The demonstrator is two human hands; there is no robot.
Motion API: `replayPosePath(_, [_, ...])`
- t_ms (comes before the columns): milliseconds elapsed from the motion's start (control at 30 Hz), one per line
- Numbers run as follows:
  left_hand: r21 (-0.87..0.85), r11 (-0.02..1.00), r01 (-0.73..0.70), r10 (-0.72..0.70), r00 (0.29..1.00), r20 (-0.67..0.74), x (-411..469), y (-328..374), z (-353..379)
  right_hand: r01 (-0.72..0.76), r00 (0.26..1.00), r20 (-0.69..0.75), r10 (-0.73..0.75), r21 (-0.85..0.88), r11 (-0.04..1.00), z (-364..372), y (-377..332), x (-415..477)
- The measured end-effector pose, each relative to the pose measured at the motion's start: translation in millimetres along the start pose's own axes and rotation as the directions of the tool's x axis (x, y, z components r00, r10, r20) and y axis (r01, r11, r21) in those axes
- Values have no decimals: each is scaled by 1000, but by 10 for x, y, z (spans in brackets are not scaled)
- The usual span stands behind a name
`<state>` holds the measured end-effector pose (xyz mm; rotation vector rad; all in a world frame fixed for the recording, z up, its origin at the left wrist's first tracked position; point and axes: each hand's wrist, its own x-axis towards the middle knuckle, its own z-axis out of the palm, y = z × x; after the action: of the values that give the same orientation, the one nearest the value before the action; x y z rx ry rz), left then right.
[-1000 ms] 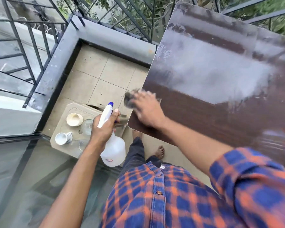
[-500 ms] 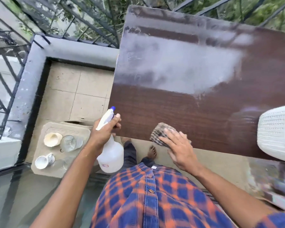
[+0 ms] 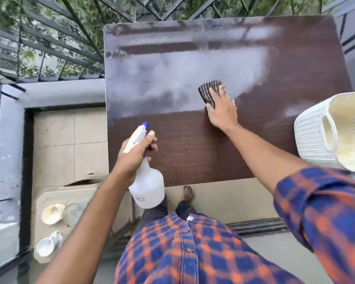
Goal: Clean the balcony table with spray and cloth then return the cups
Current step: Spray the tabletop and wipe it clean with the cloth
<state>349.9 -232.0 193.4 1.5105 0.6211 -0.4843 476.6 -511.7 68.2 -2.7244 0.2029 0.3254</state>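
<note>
**A:** While the right hand lies on the table, where is the cloth?

**B:** Under its fingers. They are straight and close together, pressing the striped cloth flat. Its far end sticks out beyond the fingertips, at the edge of a pale haze that covers the far half of the table. The near half is dark brown.

**A:** And the left hand?

**B:** Its fingers are curled round the neck of the bottle, just under the white spray head. The bottle hangs over the table's near edge, nozzle pointing away from the person, well apart from the cloth.

**A:** The cups?

**B:** On a beige stand on the floor, left of the table and far from both hands. A cream cup sits just beside a glass, with a white cup nearer the camera.

**A:** Is anything crowding the table?

**B:** A white woven basket is at the right edge, near the right forearm. A black railing runs behind the table.
</note>
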Motion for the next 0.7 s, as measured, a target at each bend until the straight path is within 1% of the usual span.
replayPosePath(67, [-17,1000,6,-6,1000,5,99,58,-5,-57,998,3,57,25,998,6,-110,108])
replayPosePath(133, [-28,1000,10,-10,1000,4,199,116,-20,-64,998,-19,65,31,997,55,-136,30])
replayPosePath(267, [-59,997,51,-50,999,9,374,235,-63,-53,993,-105,57,41,998,287,-35,-507])
replayPosePath(367, [-60,996,71,-69,997,34,560,346,-151,-82,987,-140,77,-27,996,465,-33,-876])
replayPosePath(433, [-37,997,72,-70,996,49,676,425,-183,-121,982,-152,113,-45,992,513,-38,-916])
replayPosePath(600, [-6,998,69,-68,996,52,978,698,-187,-166,969,-191,154,-47,985,414,-181,-448])
replayPosePath(700, [-3,999,50,-49,998,41,1210,891,-125,-169,968,-198,156,-49,984,268,-230,83])
